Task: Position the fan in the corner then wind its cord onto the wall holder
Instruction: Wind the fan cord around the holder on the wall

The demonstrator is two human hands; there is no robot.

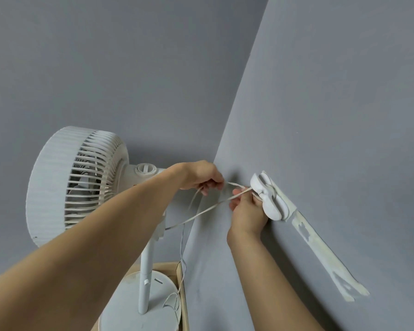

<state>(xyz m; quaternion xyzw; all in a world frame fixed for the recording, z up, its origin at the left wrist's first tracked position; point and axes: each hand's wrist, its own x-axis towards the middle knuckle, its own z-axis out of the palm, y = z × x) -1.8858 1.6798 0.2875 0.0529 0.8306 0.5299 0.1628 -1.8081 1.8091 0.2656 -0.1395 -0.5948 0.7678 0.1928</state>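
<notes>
A white pedestal fan [74,185] stands in the corner, its round base [139,304] on the floor. Its flat white cord [201,212] runs up from the base to a white wall holder [270,199] fixed on the right wall, with at least one turn lying around the holder. My left hand [201,175] pinches a loop of the cord just left of the holder. My right hand [246,211] grips the cord right against the holder's lower left side, its fingertips hidden behind the holder.
Grey walls meet in a corner [215,163] right behind my hands. A peeling strip of white tape [320,249] slants down the right wall below the holder. A wooden floor edge [175,268] shows beside the fan base.
</notes>
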